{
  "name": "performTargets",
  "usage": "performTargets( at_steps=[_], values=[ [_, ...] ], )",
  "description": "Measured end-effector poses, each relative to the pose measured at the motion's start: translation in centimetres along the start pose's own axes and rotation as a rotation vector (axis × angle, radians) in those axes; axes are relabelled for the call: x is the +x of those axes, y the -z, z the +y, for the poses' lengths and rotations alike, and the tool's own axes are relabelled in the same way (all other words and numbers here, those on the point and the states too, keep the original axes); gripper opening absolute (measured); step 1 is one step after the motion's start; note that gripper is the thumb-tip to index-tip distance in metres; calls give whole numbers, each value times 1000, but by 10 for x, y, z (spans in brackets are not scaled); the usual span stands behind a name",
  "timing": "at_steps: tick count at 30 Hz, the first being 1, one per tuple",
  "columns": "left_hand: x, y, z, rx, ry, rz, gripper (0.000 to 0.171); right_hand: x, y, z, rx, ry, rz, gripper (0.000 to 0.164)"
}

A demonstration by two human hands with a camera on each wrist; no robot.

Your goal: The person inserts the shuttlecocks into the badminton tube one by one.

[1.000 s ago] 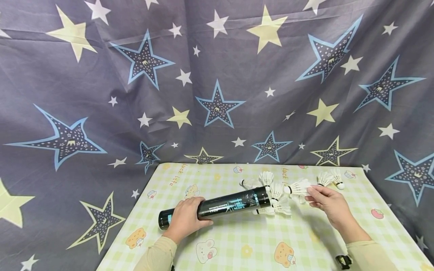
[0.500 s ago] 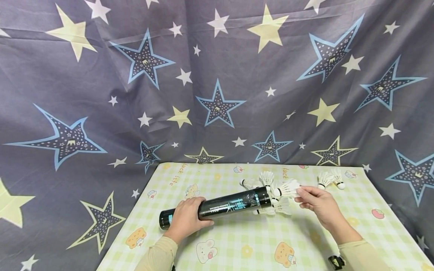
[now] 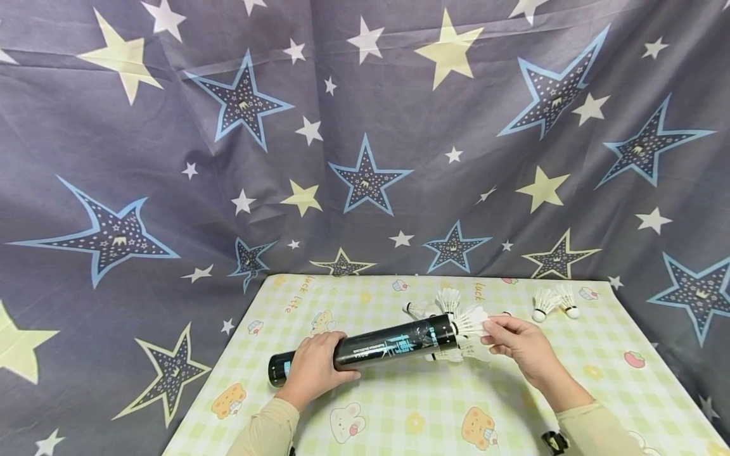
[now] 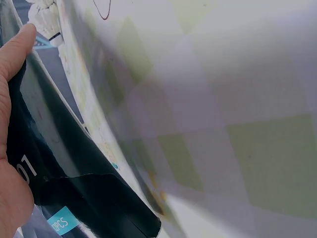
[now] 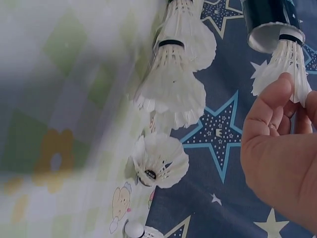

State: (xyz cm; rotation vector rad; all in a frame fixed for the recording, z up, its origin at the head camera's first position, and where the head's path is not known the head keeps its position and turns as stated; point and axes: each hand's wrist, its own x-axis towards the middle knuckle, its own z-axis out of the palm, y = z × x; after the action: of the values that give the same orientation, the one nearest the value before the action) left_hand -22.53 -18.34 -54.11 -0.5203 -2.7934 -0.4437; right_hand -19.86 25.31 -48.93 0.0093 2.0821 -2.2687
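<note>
Shuttlecock (image 3: 471, 320) at mouth of tube (image 3: 382, 349)

Tube: black, cyan lettering, held slantwise by left hand (image 3: 315, 370), open end toward right edge of surface (image 3: 439, 392). Shuttlecock: white, feathers pinched by right hand (image 3: 523, 349), cork end at the mouth. Loose shuttlecocks (image 3: 448, 299) clustered around tube's open end. Pair of shuttlecocks (image 3: 545, 302) near far right corner.
</note>
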Motion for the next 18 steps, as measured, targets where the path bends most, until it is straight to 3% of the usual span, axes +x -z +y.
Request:
performTargets(
  at_steps=[7,13,18],
  values=[
    [1,1,4,-2,-19,13,84,1,-12,4,-62,-3,-16,11],
    [2,0,7,-7,-24,30,84,-1,-23,5,-188,31,-85,33],
    [1,0,9,-9,-28,42,84,-4,-29,6,-238,64,-135,38]
  ],
)
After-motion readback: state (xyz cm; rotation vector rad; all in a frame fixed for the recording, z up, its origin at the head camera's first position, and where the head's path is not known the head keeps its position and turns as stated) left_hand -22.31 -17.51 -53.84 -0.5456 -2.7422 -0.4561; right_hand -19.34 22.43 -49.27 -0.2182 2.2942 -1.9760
